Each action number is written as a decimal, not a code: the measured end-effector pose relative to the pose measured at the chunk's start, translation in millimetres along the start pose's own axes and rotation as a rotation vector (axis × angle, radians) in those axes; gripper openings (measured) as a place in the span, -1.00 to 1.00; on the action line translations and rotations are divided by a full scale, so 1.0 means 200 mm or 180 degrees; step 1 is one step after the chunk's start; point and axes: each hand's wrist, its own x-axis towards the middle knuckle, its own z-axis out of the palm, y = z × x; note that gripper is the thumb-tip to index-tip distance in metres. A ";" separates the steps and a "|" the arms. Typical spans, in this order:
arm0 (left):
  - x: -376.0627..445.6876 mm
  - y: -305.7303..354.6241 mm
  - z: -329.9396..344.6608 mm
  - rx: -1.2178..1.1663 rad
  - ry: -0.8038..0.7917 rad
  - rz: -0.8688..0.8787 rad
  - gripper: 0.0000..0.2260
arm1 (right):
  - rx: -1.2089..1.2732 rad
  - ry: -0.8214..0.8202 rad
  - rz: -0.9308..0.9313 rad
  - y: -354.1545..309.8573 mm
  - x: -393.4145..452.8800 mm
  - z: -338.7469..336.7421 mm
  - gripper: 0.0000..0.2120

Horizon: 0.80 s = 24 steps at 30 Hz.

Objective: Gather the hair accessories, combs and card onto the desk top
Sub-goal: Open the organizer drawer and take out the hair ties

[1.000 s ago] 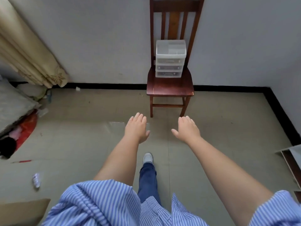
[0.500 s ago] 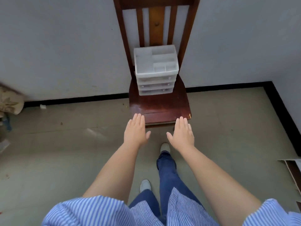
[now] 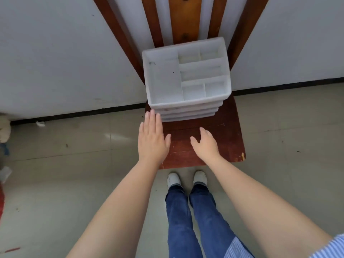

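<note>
A white plastic drawer organizer (image 3: pixel 187 79) stands on the seat of a dark wooden chair (image 3: pixel 229 135) against the wall. Its top tray is split into several bare compartments, and three drawers show below it. My left hand (image 3: pixel 152 140) is flat and open, fingertips just short of the organizer's lower left corner. My right hand (image 3: pixel 205 144) hovers open over the seat, fingers slightly curled, a little in front of the drawers. Neither hand holds anything. No hair accessories, combs or card are visible; the drawers' contents are hidden.
The chair stands against a white wall (image 3: pixel 55 56) with a black skirting strip. Grey tiled floor (image 3: pixel 288 146) lies on both sides of it. My feet in white shoes (image 3: pixel 187 178) stand right at the seat's front edge. Some clutter lies at the far left edge (image 3: pixel 4 131).
I have walked up to the chair, so it and the organizer now fill the view. Both hands have moved forward from over the floor to over the seat, near the drawers.
</note>
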 end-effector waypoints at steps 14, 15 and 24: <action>0.22 -0.15 -0.03 0.0087 -0.0142 0.0664 -0.47 | 0.5451 0.0402 0.1324 -0.39 0.27 -0.03 -0.75; 0.21 -0.14 -0.04 0.0032 -0.0131 0.0673 -0.48 | 0.5551 0.0310 0.1323 -0.38 0.27 -0.05 -0.77; 0.21 -0.10 -0.07 -0.0200 -0.0288 0.0522 -0.47 | 0.5123 -0.0233 0.1232 -0.07 0.03 -0.01 -0.70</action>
